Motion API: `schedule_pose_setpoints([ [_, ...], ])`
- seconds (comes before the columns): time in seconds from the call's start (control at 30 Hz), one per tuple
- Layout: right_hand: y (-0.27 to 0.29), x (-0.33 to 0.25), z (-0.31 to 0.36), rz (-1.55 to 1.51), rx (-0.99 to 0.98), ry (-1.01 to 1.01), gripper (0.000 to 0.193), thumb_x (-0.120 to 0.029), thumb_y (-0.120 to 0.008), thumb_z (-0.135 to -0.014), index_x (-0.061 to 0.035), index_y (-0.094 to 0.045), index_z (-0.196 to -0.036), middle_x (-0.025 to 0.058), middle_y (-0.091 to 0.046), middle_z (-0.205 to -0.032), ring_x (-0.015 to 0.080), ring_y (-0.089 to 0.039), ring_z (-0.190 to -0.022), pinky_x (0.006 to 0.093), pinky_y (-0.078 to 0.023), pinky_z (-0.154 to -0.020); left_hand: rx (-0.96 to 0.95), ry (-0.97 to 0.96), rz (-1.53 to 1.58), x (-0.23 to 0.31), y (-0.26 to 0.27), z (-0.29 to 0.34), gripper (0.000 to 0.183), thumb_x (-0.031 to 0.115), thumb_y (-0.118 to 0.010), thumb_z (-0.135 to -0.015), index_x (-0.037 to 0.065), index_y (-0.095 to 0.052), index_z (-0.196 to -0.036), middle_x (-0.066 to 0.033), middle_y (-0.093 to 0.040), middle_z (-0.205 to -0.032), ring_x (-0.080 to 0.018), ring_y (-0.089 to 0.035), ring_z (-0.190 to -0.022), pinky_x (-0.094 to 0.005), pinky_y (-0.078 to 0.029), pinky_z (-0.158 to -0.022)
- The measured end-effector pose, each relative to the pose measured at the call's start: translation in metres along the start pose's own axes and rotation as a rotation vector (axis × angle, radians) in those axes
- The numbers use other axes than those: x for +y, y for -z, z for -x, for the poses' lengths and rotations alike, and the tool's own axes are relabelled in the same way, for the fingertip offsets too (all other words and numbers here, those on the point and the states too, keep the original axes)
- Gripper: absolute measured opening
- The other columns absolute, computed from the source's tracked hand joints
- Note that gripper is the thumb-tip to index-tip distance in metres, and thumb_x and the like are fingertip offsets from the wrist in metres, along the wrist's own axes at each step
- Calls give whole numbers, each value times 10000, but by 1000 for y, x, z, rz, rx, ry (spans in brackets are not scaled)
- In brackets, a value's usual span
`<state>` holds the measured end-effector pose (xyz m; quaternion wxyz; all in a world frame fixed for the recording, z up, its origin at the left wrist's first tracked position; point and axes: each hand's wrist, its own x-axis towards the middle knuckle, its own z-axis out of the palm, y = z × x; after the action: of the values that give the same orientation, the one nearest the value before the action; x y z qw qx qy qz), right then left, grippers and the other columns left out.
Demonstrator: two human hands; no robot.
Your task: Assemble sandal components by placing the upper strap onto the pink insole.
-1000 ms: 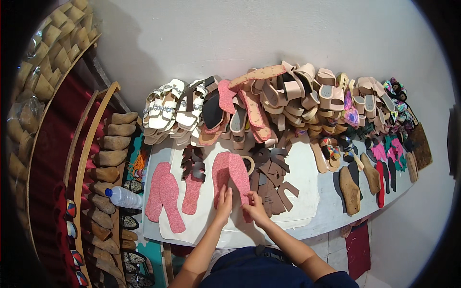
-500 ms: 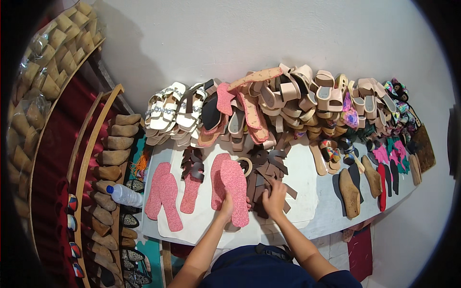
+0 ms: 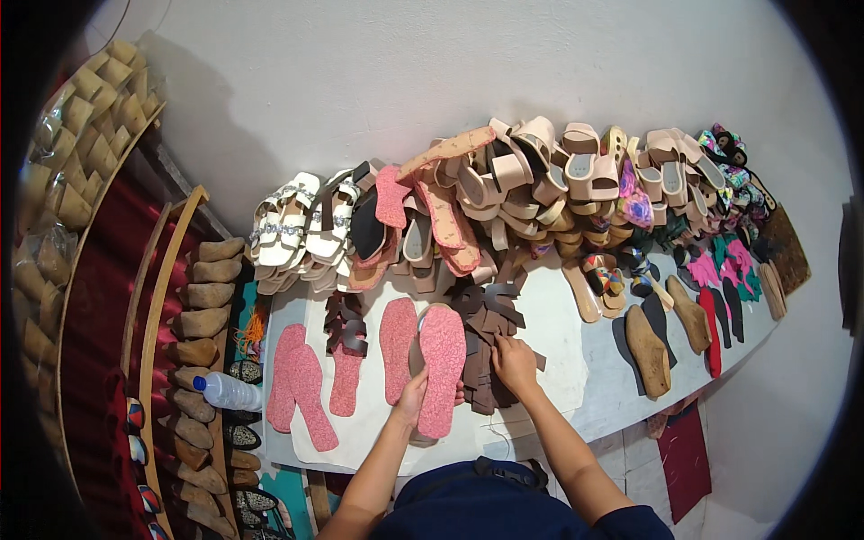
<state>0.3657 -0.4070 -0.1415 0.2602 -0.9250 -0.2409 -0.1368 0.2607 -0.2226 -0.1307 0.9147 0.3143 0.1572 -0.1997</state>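
My left hand (image 3: 414, 399) is closed round a pink speckled insole (image 3: 442, 364), thumb on its near edge and fingertips showing at its far side. The insole is held upright above the table, its speckled face toward me. Beside it lies another pink insole (image 3: 398, 346). My right hand (image 3: 516, 366) rests at the right side of a pile of dark brown sandal straps (image 3: 486, 326), its fingers bent and closed on a strap's edge. Left of my hands, a dark strap (image 3: 346, 322) lies over one insole (image 3: 345, 385), and two more pink insoles (image 3: 306, 387) overlap.
Finished sandals (image 3: 504, 180) are heaped along the wall. Wooden shoe lasts (image 3: 647, 351) and black and red sole pieces (image 3: 714, 342) lie on the table's right. A water bottle (image 3: 229, 391) lies at the left, beside a rack of lasts (image 3: 207, 297). White paper (image 3: 558, 360) covers the table's middle.
The view has shifted slightly. My left hand has brought the held insole more upright and apart from the one beside it. My right hand's fingers have drawn together on the strap pile.
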Motion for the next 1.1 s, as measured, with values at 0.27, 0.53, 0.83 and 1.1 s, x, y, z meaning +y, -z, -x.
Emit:
schedule_pose_setpoints([
  [0.27,11,9,-12,-246,8,-266,232,-104,-486,-752,-35,-560,-961,156,-570,-685,251,-558,-609,324,-443,-565,-103,-56,155,4,0,8,523,382,-261,-873,-41,-358,-1165,-201,-488,-1061,-305,-517,-949,-424,-403,-861],
  [0.53,35,1,-20,-1178,-206,-509,218,-81,-431,-834,26,-520,-1001,19,-567,-799,67,-513,-693,192,-408,-596,-359,-74,218,-3,24,0,479,349,-233,-877,-21,-385,-1141,-182,-505,-1057,-249,-552,-812,-357,-451,-733],
  [0.83,62,-22,-25,-1220,-288,-553,222,-97,-432,-835,-21,-507,-1030,6,-557,-787,47,-480,-639,179,-383,-550,-130,-50,-30,-6,12,11,406,301,-230,-889,87,-264,-1232,-214,-488,-1086,-267,-559,-869,-373,-455,-766],
  [1.1,58,-26,-30,-1000,-422,-370,215,-121,-436,-840,-48,-511,-1028,-37,-524,-786,36,-450,-645,171,-357,-525,-220,-62,5,-4,-10,24,406,203,-247,-891,119,-177,-1282,-227,-422,-1164,-325,-481,-1023,-407,-397,-876],
])
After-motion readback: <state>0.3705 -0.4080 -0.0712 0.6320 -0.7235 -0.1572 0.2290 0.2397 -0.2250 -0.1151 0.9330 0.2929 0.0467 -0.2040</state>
